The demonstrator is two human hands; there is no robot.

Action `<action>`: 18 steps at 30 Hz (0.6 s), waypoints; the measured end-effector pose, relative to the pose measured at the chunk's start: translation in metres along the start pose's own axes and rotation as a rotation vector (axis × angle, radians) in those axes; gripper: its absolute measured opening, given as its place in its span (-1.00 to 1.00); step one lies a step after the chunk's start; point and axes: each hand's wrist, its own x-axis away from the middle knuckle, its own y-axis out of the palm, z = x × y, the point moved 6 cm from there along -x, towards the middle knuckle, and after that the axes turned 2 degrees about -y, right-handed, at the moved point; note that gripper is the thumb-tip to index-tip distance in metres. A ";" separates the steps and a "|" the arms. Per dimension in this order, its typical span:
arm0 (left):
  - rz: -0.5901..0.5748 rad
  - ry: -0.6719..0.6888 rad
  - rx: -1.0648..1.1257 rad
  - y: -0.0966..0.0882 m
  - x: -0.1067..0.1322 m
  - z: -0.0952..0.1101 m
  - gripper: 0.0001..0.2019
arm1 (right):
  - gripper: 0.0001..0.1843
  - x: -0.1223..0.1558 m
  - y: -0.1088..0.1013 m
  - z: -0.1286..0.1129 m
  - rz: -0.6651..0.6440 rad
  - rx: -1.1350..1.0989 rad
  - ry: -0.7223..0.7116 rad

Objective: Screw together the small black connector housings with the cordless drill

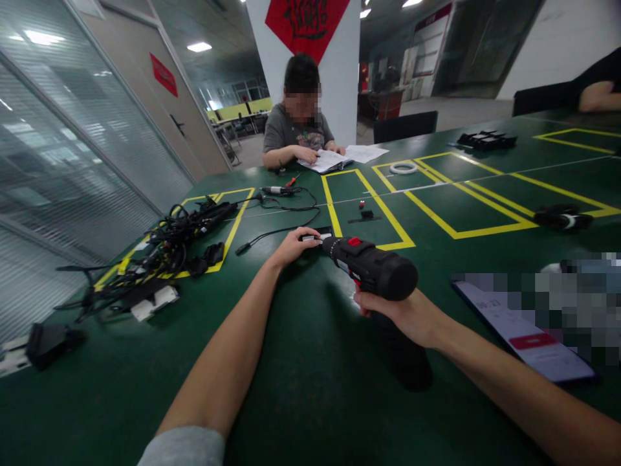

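Note:
My right hand (388,307) is wrapped round the grip of a black cordless drill (376,265) with a red switch on top. The drill lies level, its chuck and bit pointing left at a small dark block-like part (324,232) with a pale strip. That part is pinched on the table by the fingers of my left hand (297,244). Whether the bit touches the part, I cannot tell. A black cable with a plug (243,248) lies just left of my left hand. Beyond the drill sits a small black piece (367,214).
Tangled black cables and adapters (184,236) cover the table's left side. A phone (524,330) lies at the right, near a blurred-out patch. Yellow tape (456,234) marks rectangles on the green table. A white ring (403,168) is farther back. Opposite, a person (301,123) handles papers.

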 end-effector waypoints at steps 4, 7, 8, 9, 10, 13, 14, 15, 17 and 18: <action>0.004 -0.008 0.018 0.000 0.002 0.003 -0.68 | -0.78 0.001 0.001 0.001 -0.002 0.005 0.000; 0.010 -0.003 0.023 0.000 0.003 0.007 -0.70 | -0.78 0.001 0.000 0.001 -0.003 0.022 -0.009; 0.010 0.001 0.019 0.000 0.003 0.008 -0.71 | -0.78 0.001 0.000 0.001 -0.002 0.024 -0.011; 0.010 0.004 0.013 0.000 0.004 0.009 -0.72 | -0.77 0.001 0.000 0.001 -0.001 0.023 -0.012; 0.009 0.005 0.008 0.000 0.004 0.009 -0.72 | -0.78 0.001 -0.001 0.002 -0.001 0.020 -0.010; 0.003 0.000 0.007 0.000 0.004 0.009 -0.72 | -0.77 0.001 -0.001 0.003 -0.003 0.006 -0.004; 0.001 -0.001 0.010 0.000 0.005 0.009 -0.72 | -0.77 0.001 -0.001 0.003 -0.003 0.000 -0.002; 0.002 -0.001 0.013 0.000 0.005 0.009 -0.72 | -0.76 0.001 -0.001 0.004 -0.001 -0.005 0.000; 0.003 -0.004 0.010 0.000 0.005 0.009 -0.72 | -0.75 0.001 -0.001 0.004 0.000 -0.008 0.006; 0.005 -0.008 0.007 0.000 0.005 0.009 -0.71 | -0.75 0.001 -0.001 0.003 -0.001 -0.009 0.008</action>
